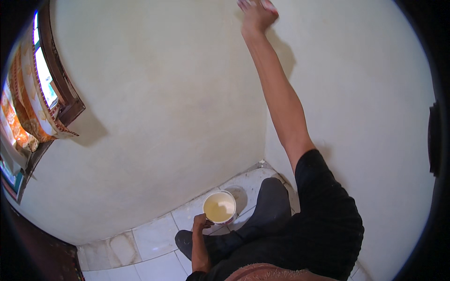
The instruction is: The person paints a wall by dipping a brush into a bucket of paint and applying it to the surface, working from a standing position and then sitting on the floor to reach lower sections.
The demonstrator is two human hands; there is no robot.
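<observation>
left hand [202,224]: clamped on the rim of a paint pot [219,206], held low over the tiled floor [154,234].
right hand [255,14]: high above the pot, pressing something unclear against the cream wall [154,103]; grip hidden.
progress: wall looks evenly coated; pot part full.

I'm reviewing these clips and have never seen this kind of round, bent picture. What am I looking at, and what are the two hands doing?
There is one picture, from a wide fisheye camera worn on a person's head, looking down; that bends straight edges. No machine: two bare hands. The left hand holds a small cup of pale yellowish liquid low over the tiled floor. The right hand reaches up and presses something against the cream wall near the corner; what it holds is cut off. A curtained window is at left.
</observation>
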